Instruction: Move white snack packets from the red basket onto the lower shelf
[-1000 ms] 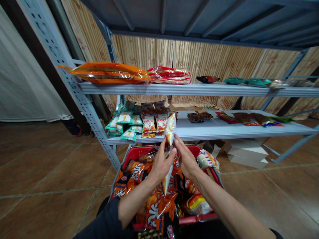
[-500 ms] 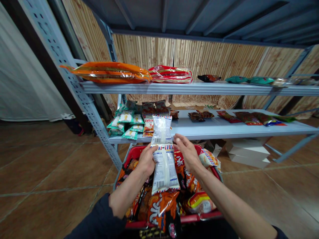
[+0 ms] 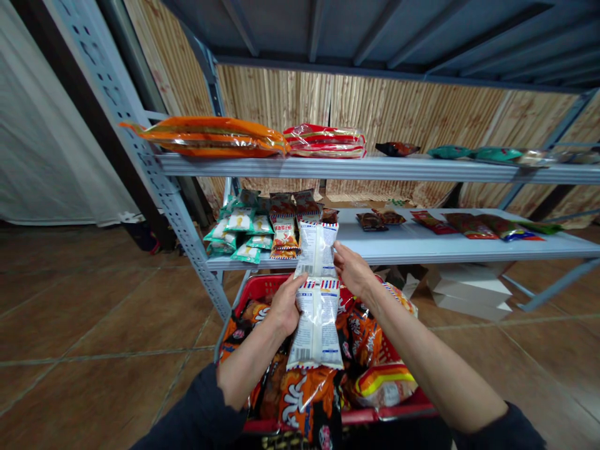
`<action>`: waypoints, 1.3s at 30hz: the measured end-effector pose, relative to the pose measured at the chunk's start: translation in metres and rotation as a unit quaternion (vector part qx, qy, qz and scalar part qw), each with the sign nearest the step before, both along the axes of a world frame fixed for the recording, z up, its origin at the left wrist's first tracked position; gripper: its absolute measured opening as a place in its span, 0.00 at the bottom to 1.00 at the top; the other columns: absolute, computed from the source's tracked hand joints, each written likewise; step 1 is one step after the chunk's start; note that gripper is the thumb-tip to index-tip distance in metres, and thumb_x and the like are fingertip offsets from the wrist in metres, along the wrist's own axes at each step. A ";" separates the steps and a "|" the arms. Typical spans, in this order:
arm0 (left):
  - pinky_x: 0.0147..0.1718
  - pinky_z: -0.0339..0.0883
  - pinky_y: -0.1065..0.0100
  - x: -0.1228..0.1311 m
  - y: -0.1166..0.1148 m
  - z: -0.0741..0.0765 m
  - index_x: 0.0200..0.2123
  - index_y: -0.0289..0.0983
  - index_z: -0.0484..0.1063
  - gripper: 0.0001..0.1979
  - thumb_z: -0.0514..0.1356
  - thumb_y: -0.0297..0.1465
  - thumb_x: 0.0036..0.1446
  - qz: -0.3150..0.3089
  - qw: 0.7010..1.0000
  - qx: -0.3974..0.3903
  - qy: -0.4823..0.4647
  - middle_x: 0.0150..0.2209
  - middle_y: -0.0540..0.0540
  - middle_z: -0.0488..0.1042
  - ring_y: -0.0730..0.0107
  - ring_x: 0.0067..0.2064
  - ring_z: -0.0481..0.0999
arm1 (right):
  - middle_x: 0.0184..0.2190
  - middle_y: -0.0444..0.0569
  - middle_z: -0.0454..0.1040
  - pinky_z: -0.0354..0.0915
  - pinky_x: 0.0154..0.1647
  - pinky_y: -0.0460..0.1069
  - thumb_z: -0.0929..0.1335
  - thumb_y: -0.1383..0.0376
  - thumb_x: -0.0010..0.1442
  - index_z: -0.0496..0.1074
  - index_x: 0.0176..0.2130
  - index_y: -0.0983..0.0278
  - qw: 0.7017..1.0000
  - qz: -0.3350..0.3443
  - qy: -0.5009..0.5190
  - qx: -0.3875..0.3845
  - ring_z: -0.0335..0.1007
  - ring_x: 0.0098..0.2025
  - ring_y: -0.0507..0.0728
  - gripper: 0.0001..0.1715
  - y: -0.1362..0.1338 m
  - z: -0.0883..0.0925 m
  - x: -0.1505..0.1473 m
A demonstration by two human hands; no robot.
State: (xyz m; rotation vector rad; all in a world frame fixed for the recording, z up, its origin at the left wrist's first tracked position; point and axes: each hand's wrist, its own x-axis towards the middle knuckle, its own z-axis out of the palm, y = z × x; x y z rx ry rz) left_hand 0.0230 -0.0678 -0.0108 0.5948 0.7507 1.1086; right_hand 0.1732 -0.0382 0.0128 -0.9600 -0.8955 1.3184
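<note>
Two white snack packets [image 3: 317, 325], joined end to end with red-and-blue striped seams, lie lengthwise between my hands, printed backs up. My left hand [image 3: 285, 304] is closed on their left edge near the middle seam, thumb on top. On the other side, my right hand [image 3: 355, 270] holds the upper packet's right edge with its fingertips; part of its grip is hidden. Below them is a red shopping basket [image 3: 255, 286] filled with orange-and-black snack bags [image 3: 307, 397]. Just beyond the packets, similar striped packets [image 3: 284, 234] are stacked on the lower shelf.
Green-and-white packets [image 3: 239, 222] are piled at the left of the lower shelf [image 3: 398, 244]. Brown and red packets [image 3: 434, 222] lie farther right. The upper shelf's edge [image 3: 328, 167] carries a large orange bag [image 3: 210, 136] and a red one [image 3: 325, 142]. White boxes [image 3: 469, 287] stand underneath.
The joined packets and both hands have shifted slightly right. My right hand's fingers have come against the upper packet's edge. The view has moved a little.
</note>
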 end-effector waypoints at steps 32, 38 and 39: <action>0.28 0.69 0.68 0.011 0.001 0.009 0.37 0.36 0.71 0.14 0.63 0.31 0.45 -0.004 0.993 0.082 0.087 0.26 0.49 0.75 0.70 0.25 0.74 | 0.33 0.48 0.77 0.61 0.39 0.50 0.70 0.57 0.46 0.76 0.34 0.63 0.930 -0.005 -0.293 0.223 0.69 0.36 0.54 0.16 0.032 0.078 0.040; 0.28 0.69 0.67 0.009 0.002 0.007 0.39 0.36 0.71 0.14 0.62 0.30 0.45 -0.009 0.994 0.071 0.084 0.28 0.46 0.76 0.66 0.27 0.75 | 0.26 0.44 0.75 0.59 0.31 0.47 0.70 0.56 0.45 0.77 0.29 0.65 0.934 0.011 -0.287 0.212 0.65 0.29 0.51 0.15 0.029 0.072 0.037; 0.28 0.69 0.66 0.008 0.002 0.005 0.39 0.36 0.71 0.14 0.62 0.30 0.45 -0.010 0.994 0.070 0.083 0.28 0.46 0.76 0.66 0.27 0.75 | 0.24 0.43 0.74 0.58 0.30 0.46 0.70 0.56 0.45 0.76 0.29 0.65 0.931 0.008 -0.291 0.218 0.64 0.27 0.51 0.15 0.031 0.071 0.036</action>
